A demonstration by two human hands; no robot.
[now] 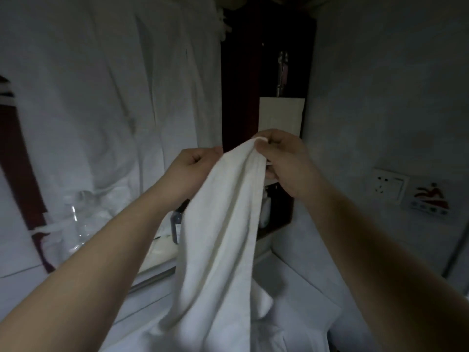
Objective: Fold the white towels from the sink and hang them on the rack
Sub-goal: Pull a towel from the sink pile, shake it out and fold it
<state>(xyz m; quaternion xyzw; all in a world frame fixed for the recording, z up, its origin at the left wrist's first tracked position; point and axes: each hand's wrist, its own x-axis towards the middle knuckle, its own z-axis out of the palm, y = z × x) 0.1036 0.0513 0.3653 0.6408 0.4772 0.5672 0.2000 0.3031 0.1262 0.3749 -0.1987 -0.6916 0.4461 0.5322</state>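
A white towel (223, 224) hangs in long folds from both of my hands, held up in front of me at chest height. My right hand (284, 163) pinches its top corner between thumb and fingers. My left hand (189, 171) is closed on the towel's upper edge just to the left, the two hands almost touching. The towel's lower end trails down onto more white cloth (266, 334) heaped at the bottom of the view. Neither a sink nor a rack shows clearly.
White fabric (101, 85) hangs across the left half, over a mirror. A dark wooden niche (266, 72) behind the hands holds bottles. A clear glass jar (81, 219) stands at the left. A wall socket (389, 186) and a sticker sit on the right wall.
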